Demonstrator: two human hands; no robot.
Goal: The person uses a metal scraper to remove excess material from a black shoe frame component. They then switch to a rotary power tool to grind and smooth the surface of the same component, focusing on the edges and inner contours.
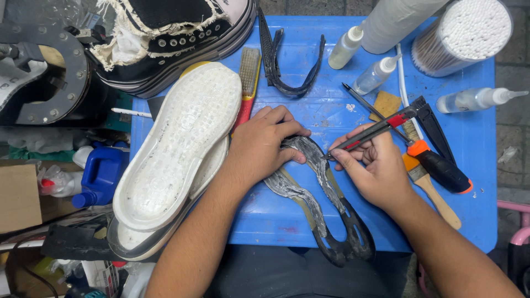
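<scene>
My left hand (259, 144) presses down on a curved black rubber strip (326, 209) smeared with grey-white glue, lying on the blue table (475, 143). My right hand (378, 168) grips a red and black utility knife (375, 129), its blade tip touching the strip just right of my left fingers. The strip runs toward the table's near edge.
Two white shoe soles (176, 143) lie stacked at left, below a black canvas shoe upper (171, 38). A second black strip (281, 60), a brush (248, 77), glue bottles (345, 48), a tub of cotton swabs (464, 36), a paintbrush (430, 187) and an orange-handled tool (441, 168) surround my hands.
</scene>
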